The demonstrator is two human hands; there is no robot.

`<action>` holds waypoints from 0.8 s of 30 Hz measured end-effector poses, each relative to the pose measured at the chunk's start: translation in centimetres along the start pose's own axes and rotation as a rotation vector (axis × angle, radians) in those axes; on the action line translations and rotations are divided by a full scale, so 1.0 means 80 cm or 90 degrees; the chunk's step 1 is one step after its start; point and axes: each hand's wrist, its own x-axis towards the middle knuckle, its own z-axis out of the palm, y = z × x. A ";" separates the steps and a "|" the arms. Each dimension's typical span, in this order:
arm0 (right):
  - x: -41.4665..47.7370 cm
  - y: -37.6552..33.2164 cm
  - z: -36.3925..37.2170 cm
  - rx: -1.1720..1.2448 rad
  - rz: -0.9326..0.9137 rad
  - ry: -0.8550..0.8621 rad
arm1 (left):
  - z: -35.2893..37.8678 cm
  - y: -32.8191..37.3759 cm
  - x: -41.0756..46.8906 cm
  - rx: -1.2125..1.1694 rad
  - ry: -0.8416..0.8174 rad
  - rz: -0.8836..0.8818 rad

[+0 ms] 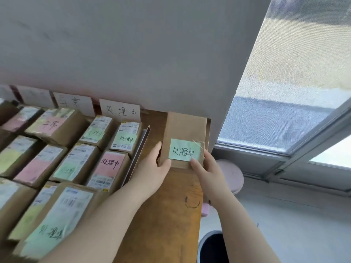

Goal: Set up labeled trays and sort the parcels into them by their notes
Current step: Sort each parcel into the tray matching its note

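Observation:
A brown paper parcel (183, 128) with a green note (183, 150) reading 处理中 lies at the far right end of the wooden table (171, 215), touching the wall. My left hand (153, 171) grips its near left corner and my right hand (204, 166) grips its near right corner, thumb on the note. To the left, the dark tray (140, 149) holds several parcels with green and pink 处理中 notes (111, 163). A white card (120, 110) reading 处理中 stands behind that tray against the wall.
More parcels with pink, green and yellow notes (50, 124) fill the trays further left, with other white label cards (73, 103) behind them. A pink stool (232, 175) stands right of the table edge. A window (284, 111) lies to the right, a dark bin (212, 247) below.

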 end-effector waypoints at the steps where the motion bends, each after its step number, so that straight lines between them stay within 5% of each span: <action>1: -0.009 -0.008 0.001 -0.006 -0.020 0.005 | -0.007 0.003 -0.011 -0.007 0.007 0.012; 14: -0.168 -0.096 0.134 -0.026 -0.143 0.124 | -0.161 -0.048 -0.140 -0.022 0.013 0.193; 24: -0.263 -0.083 0.253 -0.047 -0.194 0.175 | -0.243 -0.134 -0.222 -0.065 -0.051 0.263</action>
